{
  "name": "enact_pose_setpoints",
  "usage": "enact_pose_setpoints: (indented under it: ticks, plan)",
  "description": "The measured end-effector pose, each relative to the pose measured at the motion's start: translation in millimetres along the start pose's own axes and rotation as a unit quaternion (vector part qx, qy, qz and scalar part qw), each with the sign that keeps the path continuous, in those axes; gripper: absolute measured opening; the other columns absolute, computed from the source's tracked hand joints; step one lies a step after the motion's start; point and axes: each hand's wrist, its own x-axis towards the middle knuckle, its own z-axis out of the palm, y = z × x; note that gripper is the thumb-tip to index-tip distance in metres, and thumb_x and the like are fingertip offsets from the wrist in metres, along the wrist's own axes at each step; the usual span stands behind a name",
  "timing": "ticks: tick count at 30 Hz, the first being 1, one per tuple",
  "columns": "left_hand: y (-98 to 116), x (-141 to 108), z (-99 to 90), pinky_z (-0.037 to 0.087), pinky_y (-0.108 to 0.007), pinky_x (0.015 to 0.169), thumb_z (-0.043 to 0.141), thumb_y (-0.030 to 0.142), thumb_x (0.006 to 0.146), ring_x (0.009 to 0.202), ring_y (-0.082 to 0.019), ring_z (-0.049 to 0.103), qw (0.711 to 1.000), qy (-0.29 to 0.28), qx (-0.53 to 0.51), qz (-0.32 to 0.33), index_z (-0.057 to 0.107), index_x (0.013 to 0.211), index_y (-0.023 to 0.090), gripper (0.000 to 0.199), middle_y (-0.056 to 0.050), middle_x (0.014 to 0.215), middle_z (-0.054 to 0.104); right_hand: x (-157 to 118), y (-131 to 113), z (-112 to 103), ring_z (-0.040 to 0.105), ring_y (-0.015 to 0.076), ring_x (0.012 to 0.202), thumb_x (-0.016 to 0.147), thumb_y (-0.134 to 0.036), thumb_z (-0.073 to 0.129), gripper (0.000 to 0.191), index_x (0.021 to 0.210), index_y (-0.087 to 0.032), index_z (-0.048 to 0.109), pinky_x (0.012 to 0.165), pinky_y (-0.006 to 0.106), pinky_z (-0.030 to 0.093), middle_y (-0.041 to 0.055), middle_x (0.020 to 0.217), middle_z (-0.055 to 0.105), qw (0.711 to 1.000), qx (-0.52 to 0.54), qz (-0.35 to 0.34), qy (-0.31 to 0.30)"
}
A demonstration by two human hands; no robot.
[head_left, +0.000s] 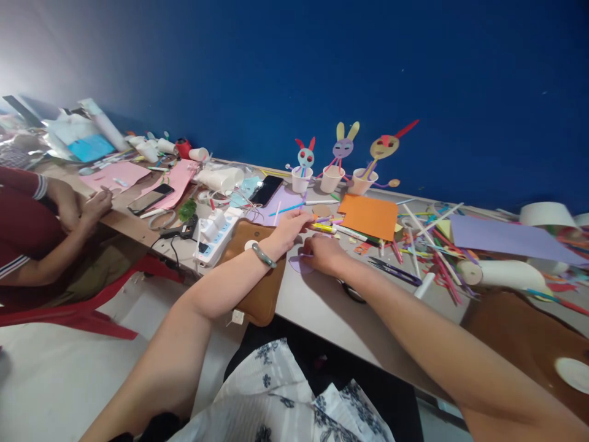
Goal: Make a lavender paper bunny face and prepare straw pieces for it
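Observation:
My left hand (pixel 293 228), with a bracelet on its wrist, reaches over the table beside a few markers. Its fingers are stretched forward, and I see nothing held in them. A yellow marker (pixel 324 228) lies just right of its fingertips. Close by, my right hand (pixel 323 253) has its fingers curled at a small purple paper piece (pixel 300 264), which pokes out under them near the tabletop. Black scissor handles (pixel 352 291) show partly behind my right forearm. Orange paper (pixel 369 217) lies beyond the hands.
Three cups with paper-faced figures (pixel 302 180) stand along the blue wall. A power strip (pixel 218 236) and a brown pouch (pixel 257 288) lie left. Dark blue snips (pixel 394 271), pipe cleaners (pixel 448 279) and a white roll (pixel 508 274) lie right. Another person (pixel 27 227) sits at far left.

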Motion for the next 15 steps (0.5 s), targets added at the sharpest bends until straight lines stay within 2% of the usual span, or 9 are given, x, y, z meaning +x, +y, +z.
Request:
enact_pose_setpoints:
  ticks: [3, 6, 8, 10, 12, 15]
  plan:
    - [-0.7, 2.9, -2.8, 0.042, -0.021, 0.065, 0.067, 0.018, 0.076, 0.064, -0.007, 0.056, 1.000, 0.014, -0.018, 0.002, 0.059, 0.068, 0.017, 0.011, 0.002, 0.066, 0.061, 2.0, 11.2, -1.4, 0.063, 0.0215, 0.076, 0.070, -0.022, 0.072, 0.010, 0.068, -0.021, 0.062, 0.074, 0.033, 0.047, 0.0035, 0.073, 0.069, 0.994, 0.099, -0.022, 0.032]
    - [-2.4, 3.3, -3.1, 0.045, -0.022, 0.068, 0.066, 0.018, 0.078, 0.062, -0.007, 0.056, 0.999, 0.029, -0.030, 0.011, 0.055, 0.068, 0.017, 0.014, 0.003, 0.065, 0.059, 12.0, 29.2, -9.1, 0.062, 0.0182, 0.071, 0.066, -0.024, 0.070, 0.013, 0.076, -0.020, 0.062, 0.068, 0.030, 0.049, 0.0013, 0.074, 0.068, 0.971, 0.219, -0.016, 0.097]
    - [-3.8, 4.4, -1.6, 0.046, -0.023, 0.068, 0.064, 0.017, 0.080, 0.061, -0.007, 0.055, 0.999, 0.037, -0.028, 0.021, 0.053, 0.068, 0.017, 0.017, 0.003, 0.064, 0.057, 21.6, 41.3, -15.4, 0.063, 0.0184, 0.074, 0.068, -0.030, 0.068, 0.023, 0.088, -0.019, 0.063, 0.068, 0.032, 0.052, 0.0031, 0.083, 0.071, 0.939, 0.301, 0.013, 0.165]
    - [-3.3, 9.2, 0.5, 0.046, -0.023, 0.067, 0.065, 0.019, 0.082, 0.062, -0.008, 0.054, 0.999, 0.043, -0.016, 0.030, 0.053, 0.070, 0.018, 0.017, 0.003, 0.064, 0.057, 30.8, 50.9, -20.4, 0.063, 0.0181, 0.070, 0.068, -0.035, 0.068, 0.027, 0.089, -0.018, 0.063, 0.066, 0.033, 0.053, 0.0036, 0.081, 0.070, 0.884, 0.400, 0.058, 0.236]
    - [1.1, 19.2, 1.8, 0.044, -0.022, 0.066, 0.065, 0.019, 0.084, 0.064, -0.009, 0.055, 0.998, 0.045, 0.002, 0.042, 0.054, 0.072, 0.018, 0.016, 0.002, 0.066, 0.058, 37.9, 57.4, -23.3, 0.062, 0.0173, 0.068, 0.068, -0.037, 0.069, 0.026, 0.086, -0.019, 0.063, 0.065, 0.033, 0.054, 0.0034, 0.079, 0.069, 0.842, 0.458, 0.086, 0.272]
    - [14.2, 39.9, 0.5, 0.044, -0.021, 0.067, 0.068, 0.016, 0.081, 0.070, -0.010, 0.057, 0.996, 0.040, 0.034, 0.067, 0.056, 0.073, 0.018, 0.014, 0.002, 0.071, 0.060, 43.2, 63.3, -24.9, 0.062, 0.0169, 0.067, 0.068, -0.039, 0.068, 0.025, 0.084, -0.020, 0.064, 0.062, 0.031, 0.053, 0.0027, 0.077, 0.067, 0.809, 0.497, 0.104, 0.295]
